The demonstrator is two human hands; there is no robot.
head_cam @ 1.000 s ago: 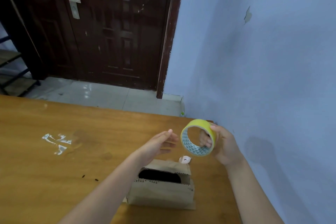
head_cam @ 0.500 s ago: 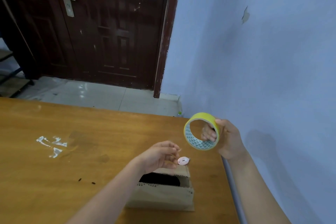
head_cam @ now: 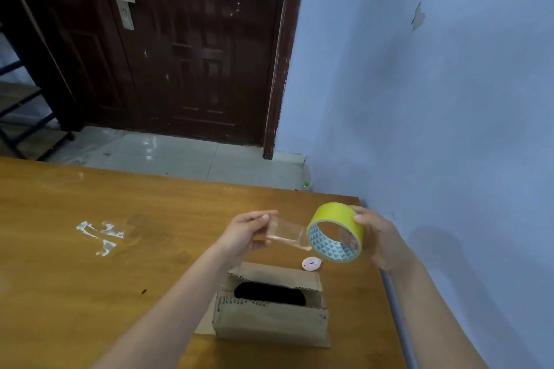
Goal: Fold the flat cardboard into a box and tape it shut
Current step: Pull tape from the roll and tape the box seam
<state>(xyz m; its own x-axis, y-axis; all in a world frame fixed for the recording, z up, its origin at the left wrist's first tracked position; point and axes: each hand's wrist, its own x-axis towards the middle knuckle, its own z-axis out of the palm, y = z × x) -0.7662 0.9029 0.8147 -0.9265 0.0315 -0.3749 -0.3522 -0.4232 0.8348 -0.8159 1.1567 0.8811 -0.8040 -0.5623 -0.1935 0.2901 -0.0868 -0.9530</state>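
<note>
A small brown cardboard box [head_cam: 271,316] stands on the wooden table [head_cam: 90,278] near its right edge, with a dark oval opening in its top. Above and behind it my right hand [head_cam: 379,238] grips a yellow roll of clear tape [head_cam: 337,231] in the air. My left hand [head_cam: 247,232] pinches the free end of a clear tape strip [head_cam: 287,232] that stretches from the roll to the left.
A small pink round object [head_cam: 311,263] lies on the table just behind the box. White smears [head_cam: 100,237] mark the tabletop at the left. A blue wall [head_cam: 449,129] runs along the table's right edge. A dark door [head_cam: 186,39] and tiled floor lie beyond the table.
My left hand rose from near the pink object to the roll, took the tape end and drew a clear strip out to the left. My right hand kept holding the roll.
</note>
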